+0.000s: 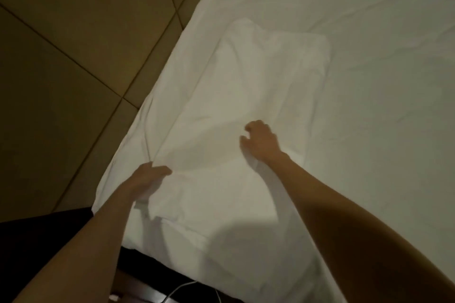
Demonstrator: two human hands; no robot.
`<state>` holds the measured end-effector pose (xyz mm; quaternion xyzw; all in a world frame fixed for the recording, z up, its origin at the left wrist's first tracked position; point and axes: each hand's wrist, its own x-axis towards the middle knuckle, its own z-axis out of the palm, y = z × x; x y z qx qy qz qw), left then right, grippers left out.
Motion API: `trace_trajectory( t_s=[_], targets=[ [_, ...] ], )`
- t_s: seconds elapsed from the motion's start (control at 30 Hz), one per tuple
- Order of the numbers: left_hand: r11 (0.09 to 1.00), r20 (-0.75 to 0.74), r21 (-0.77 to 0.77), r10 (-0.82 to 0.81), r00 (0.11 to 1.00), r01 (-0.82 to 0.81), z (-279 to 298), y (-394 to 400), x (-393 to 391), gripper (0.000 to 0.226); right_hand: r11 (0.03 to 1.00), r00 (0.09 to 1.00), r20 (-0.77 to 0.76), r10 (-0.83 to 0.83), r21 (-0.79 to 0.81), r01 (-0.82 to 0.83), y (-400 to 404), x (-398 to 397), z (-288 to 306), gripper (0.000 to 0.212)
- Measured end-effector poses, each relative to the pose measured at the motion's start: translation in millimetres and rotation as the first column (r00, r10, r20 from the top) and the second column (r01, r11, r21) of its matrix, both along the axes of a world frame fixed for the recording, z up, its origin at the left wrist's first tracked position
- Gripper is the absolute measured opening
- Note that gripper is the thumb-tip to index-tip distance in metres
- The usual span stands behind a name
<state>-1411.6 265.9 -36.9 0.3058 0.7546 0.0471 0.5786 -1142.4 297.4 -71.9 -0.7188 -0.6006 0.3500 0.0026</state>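
Overhead, left hand [148,179] fingers clamped on pillowcase [248,81] edge, right hand [260,141] fingers loosely curled atop it

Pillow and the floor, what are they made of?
The pillow looks covered in soft white cloth, maybe cotton. It is matte, and creases gather where the left hand grips it. The floor looks like hard tan tile, with smooth flat slabs split by dark grout lines.

One left hand [147,177], one right hand [258,140], one white pillow [246,76], one bed sheet [374,32], one white cable [177,289].
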Motion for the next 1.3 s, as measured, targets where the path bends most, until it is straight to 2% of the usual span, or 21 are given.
trace_trajectory(
  t_s=[0.07,0.13,0.2,0.27,0.37,0.4,0.47,0.5,0.57,0.63,0.67,0.73,0.8,0.9,0.93,1.03,1.07,1.17,1.23,1.3],
  targets=[
    [0.994,-0.010,-0.102,-0.038,0.999,0.037,3.0,14.1,-6.4,0.068,0.996,0.991,0.134,-0.005,0.087,-0.007,-5.8,24.1,-7.5,0.034],
    [0.981,0.022,-0.159,-0.113,0.993,0.115,11.2,21.3,-10.5,0.074,0.988,0.982,0.189,-0.002,0.152,-0.027,-4.4,37.3,-7.3,0.033],
    [0.967,0.056,-0.185,-0.167,0.984,0.174,22.8,25.4,-10.6,0.066,0.976,0.983,0.173,-0.066,0.216,0.027,1.1,48.7,-4.6,0.034],
    [0.970,0.048,-0.148,-0.189,0.981,0.195,31.6,25.1,-14.1,0.057,0.939,0.976,0.125,-0.180,0.316,0.133,5.4,60.1,0.9,0.034],
    [0.981,0.049,-0.113,-0.154,0.987,0.159,25.0,12.6,-20.6,0.073,0.843,0.922,0.026,-0.387,0.415,0.342,12.0,80.1,5.0,0.042],
    [0.977,0.047,-0.157,-0.142,0.989,0.147,21.1,6.9,-20.3,0.075,0.795,0.874,-0.050,-0.482,0.394,0.461,13.5,85.7,6.0,0.050],
    [0.936,0.058,-0.285,-0.198,0.978,0.207,19.5,4.2,-15.2,0.060,0.670,0.702,-0.227,-0.675,0.209,0.712,16.5,95.6,6.0,0.068],
    [0.900,0.079,-0.348,-0.252,0.965,0.263,19.5,9.5,-12.9,0.048,0.614,0.606,-0.296,-0.739,0.074,0.786,17.2,99.0,3.4,0.077],
    [0.864,0.051,-0.368,-0.350,0.935,0.344,18.2,35.5,-1.6,0.037,0.558,0.477,-0.372,-0.796,-0.143,0.818,20.9,105.7,-6.3,0.084],
    [0.935,-0.027,-0.205,-0.301,0.953,0.289,8.5,74.0,15.3,0.035,0.496,0.368,-0.430,-0.824,-0.236,0.835,29.7,112.9,-13.0,0.080],
    [0.963,-0.061,-0.094,-0.259,0.964,0.253,2.3,94.1,25.9,0.034,0.479,0.342,-0.435,-0.833,-0.259,0.839,36.1,117.3,-14.4,0.073],
    [0.963,-0.092,0.029,-0.266,0.960,0.269,-5.6,129.5,49.8,0.057,0.473,0.323,-0.445,-0.835,-0.283,0.834,48.8,128.0,-15.3,0.056],
    [0.968,-0.070,0.121,-0.215,0.974,0.222,-12.6,154.7,70.5,0.077,0.430,0.249,-0.472,-0.846,-0.326,0.842,58.7,141.2,-20.1,0.054],
    [0.968,0.059,0.252,-0.028,0.998,0.012,-21.9,182.8,102.7,0.089,0.389,0.180,-0.482,-0.857,-0.377,0.841,75.3,154.8,-27.5,0.070],
    [0.953,0.103,0.298,0.013,0.995,-0.043,-23.7,190.5,114.1,0.082,0.385,0.154,-0.495,-0.855,-0.408,0.828,82.8,156.7,-27.6,0.078],
    [0.918,0.124,0.391,0.023,0.992,-0.071,-26.7,212.1,134.3,0.058,0.360,0.066,-0.524,-0.849,-0.483,0.798,105.8,156.9,-28.8,0.116],
    [0.904,0.144,0.421,0.019,0.989,-0.078,-26.5,216.4,135.2,0.055,0.337,0.047,-0.527,-0.849,-0.469,0.816,112.4,155.3,-28.1,0.117],
    [0.869,0.084,0.489,0.038,0.996,-0.074,-30.3,228.7,126.8,0.048,0.283,0.048,-0.541,-0.840,-0.359,0.889,128.0,152.7,-22.9,0.091],
    [0.846,0.047,0.526,0.073,0.996,-0.087,-33.1,240.6,118.2,0.044,0.322,0.096,-0.624,-0.776,-0.260,0.910,145.5,155.1,-12.7,0.063],
    [0.848,0.082,0.514,0.099,0.992,-0.127,-32.0,253.3,113.0,0.050,0.380,0.178,-0.686,-0.705,-0.153,0.912,166.0,157.8,6.4,0.038]
  ],
)
